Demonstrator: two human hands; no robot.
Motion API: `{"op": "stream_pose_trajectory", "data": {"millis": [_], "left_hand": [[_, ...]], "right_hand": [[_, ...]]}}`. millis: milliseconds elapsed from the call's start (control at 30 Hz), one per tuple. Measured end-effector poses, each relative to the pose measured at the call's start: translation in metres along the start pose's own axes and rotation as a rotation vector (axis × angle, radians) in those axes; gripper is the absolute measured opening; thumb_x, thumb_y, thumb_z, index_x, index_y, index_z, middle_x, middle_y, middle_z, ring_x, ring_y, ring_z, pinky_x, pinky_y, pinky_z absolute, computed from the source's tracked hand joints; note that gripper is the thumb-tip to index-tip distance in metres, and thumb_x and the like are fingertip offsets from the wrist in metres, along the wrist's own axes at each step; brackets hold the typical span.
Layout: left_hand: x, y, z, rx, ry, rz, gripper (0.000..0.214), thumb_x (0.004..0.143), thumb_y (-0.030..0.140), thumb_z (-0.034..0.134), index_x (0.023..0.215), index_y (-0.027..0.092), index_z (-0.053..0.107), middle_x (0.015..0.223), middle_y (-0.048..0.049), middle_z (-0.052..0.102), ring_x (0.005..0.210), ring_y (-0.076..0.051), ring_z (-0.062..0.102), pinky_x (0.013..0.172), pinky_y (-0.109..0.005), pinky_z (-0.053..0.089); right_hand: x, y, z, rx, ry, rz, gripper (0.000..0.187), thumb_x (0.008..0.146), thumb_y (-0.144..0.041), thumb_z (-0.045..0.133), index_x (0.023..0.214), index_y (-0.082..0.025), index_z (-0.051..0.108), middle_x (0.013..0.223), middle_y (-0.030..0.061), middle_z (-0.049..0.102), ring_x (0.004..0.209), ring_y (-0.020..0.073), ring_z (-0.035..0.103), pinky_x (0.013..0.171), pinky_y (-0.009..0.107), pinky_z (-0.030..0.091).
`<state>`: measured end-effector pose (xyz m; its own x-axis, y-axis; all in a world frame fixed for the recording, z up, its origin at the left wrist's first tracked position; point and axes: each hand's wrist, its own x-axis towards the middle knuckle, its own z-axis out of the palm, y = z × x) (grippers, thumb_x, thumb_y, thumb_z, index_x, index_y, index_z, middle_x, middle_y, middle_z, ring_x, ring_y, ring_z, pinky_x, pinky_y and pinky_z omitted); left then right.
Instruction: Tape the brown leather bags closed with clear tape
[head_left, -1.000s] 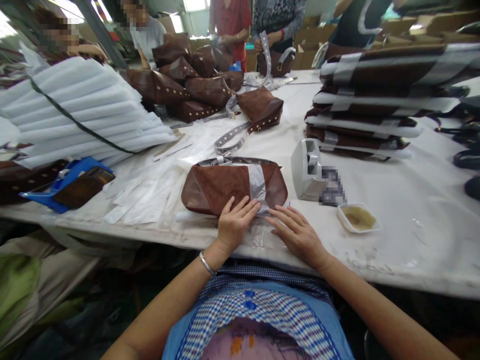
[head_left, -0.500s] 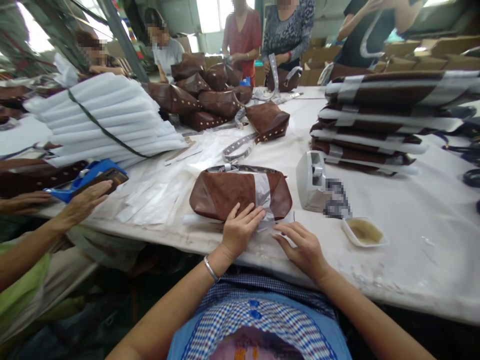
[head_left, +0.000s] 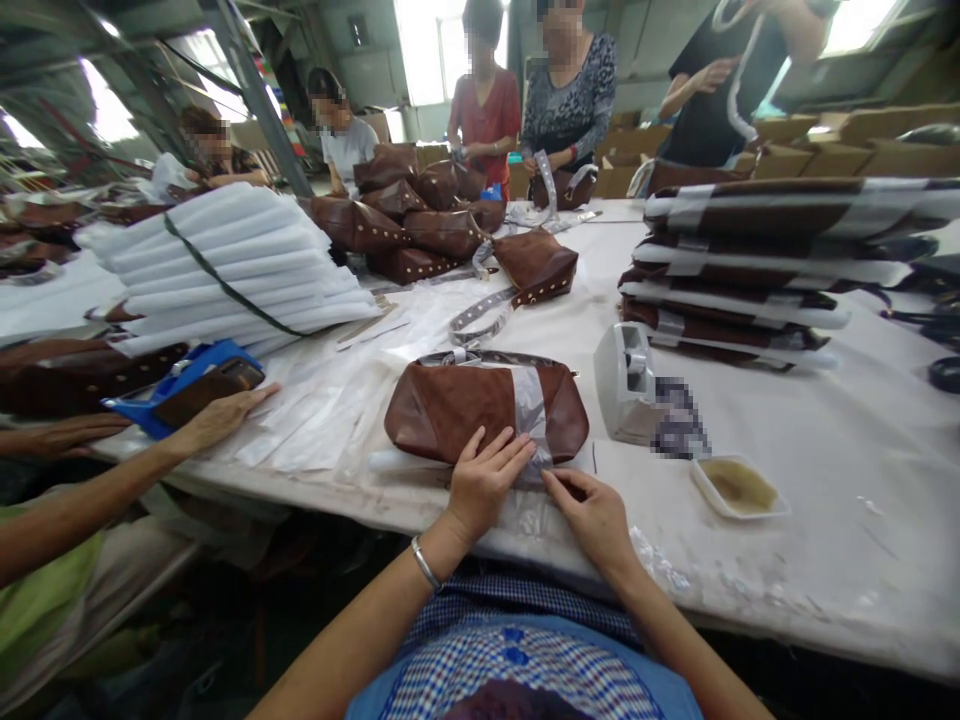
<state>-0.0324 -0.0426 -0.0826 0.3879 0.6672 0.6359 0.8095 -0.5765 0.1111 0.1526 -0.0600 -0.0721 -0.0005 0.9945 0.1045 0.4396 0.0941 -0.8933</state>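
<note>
A brown handbag (head_left: 457, 405) lies on the table in front of me, with a band of pale translucent wrap (head_left: 529, 400) across its right part. My left hand (head_left: 484, 485) rests flat on the bag's near side, fingers stretched out over the lower edge of the wrap. Just to its right, my right hand (head_left: 589, 505) pinches the loose near end of that wrap between thumb and forefinger. A strip of white padding (head_left: 401, 463) shows under the bag's near left edge.
A grey tape dispenser (head_left: 626, 385) and a small dish (head_left: 739, 487) stand to the right. Behind them is a stack of wrapped brown bags (head_left: 750, 275). White padding sheets (head_left: 225, 260) and more handbags (head_left: 427, 215) lie at left and back. A co-worker's hand (head_left: 221, 420) is at left.
My right hand has moved left to the wrap's near end and closed its fingers there. My left hand stays on the bag. The co-worker's hand at left has shifted right.
</note>
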Motion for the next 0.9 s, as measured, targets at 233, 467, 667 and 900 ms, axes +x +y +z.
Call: {"op": "stream_pose_trajectory", "data": {"millis": [233,467,667,900], "left_hand": [[0.003,0.001,-0.008,-0.086,-0.046,-0.049,0.04,0.097,0.015,0.051,0.135,0.028,0.055,0.135,0.0008,0.063,0.13,-0.018,0.055,0.117,-0.048,0.034],[0.012,0.008,-0.026,-0.192,-0.14,-0.155,0.049,0.092,0.037,0.061,0.139,0.028,0.05,0.145,-0.003,0.055,0.129,-0.02,0.056,0.118,-0.048,0.034],[0.003,0.004,0.003,-0.02,-0.002,-0.087,0.038,0.095,0.033,0.06,0.133,0.032,0.056,0.135,0.0003,0.063,0.123,-0.018,0.06,0.112,-0.047,0.042],[-0.004,0.001,0.014,0.061,0.095,-0.061,0.033,0.099,0.03,0.053,0.132,0.032,0.058,0.132,0.0027,0.064,0.122,-0.016,0.061,0.112,-0.044,0.042]], "right_hand": [[0.004,0.008,0.001,-0.127,-0.033,0.008,0.034,0.087,-0.049,0.059,0.083,-0.021,0.077,0.078,0.0042,0.076,0.068,0.0224,0.069,0.066,0.032,0.052],[0.005,0.007,0.001,-0.166,-0.036,0.013,0.035,0.087,-0.053,0.058,0.084,-0.023,0.077,0.083,0.0048,0.077,0.072,0.0245,0.071,0.067,0.034,0.053],[0.007,0.012,0.004,-0.285,-0.027,-0.041,0.039,0.09,-0.054,0.053,0.084,-0.024,0.077,0.078,0.0046,0.077,0.067,0.0249,0.07,0.063,0.034,0.053],[0.004,0.008,-0.014,-0.422,-0.098,-0.304,0.038,0.096,-0.049,0.044,0.087,-0.028,0.075,0.077,0.0015,0.076,0.065,0.0223,0.072,0.06,0.031,0.057]]}}
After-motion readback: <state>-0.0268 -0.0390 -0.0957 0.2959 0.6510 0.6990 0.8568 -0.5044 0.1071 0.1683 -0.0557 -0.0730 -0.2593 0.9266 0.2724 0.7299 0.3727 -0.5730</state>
